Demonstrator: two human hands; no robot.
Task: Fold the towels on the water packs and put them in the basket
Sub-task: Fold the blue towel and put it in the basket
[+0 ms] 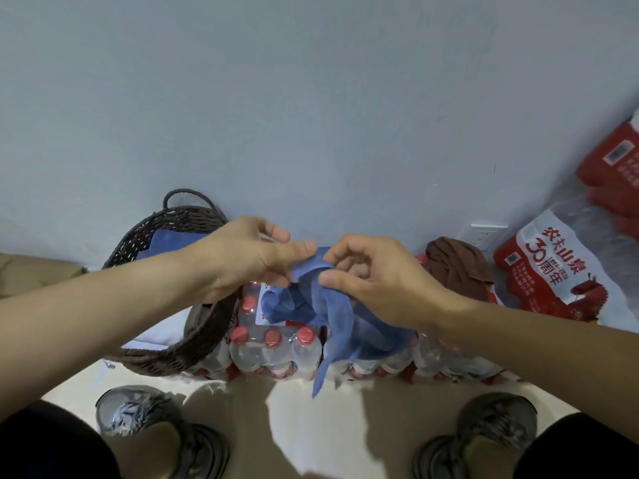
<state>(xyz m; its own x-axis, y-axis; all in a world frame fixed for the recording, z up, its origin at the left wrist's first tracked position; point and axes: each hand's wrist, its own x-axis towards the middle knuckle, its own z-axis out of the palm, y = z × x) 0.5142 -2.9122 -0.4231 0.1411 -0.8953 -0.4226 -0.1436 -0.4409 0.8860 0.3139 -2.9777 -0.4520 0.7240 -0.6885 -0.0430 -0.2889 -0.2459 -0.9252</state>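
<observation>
Blue towel (321,305) hangs in the air over the water packs (276,344), held up by both hands. The left hand (242,257) pinches its top edge with thumb and fingers (301,248) pressed together. The right hand (373,278) pinches the cloth just beside it, with the thumb on the front. The two hands almost touch, and both are about as near to the towel. From the fingers the towel drops straight down, bunched and twisted, with its long side up and down and one thin tail hanging lowest. I think the hands must pull apart along the top edge to spread it flat for folding.

A brown towel (456,267) sits crumpled on the packs to the right. The basket (193,340) stands to the left, with something blue already inside it. More packs lean at the far right, and one red label (539,267) shows Chinese writing and a big "30".
</observation>
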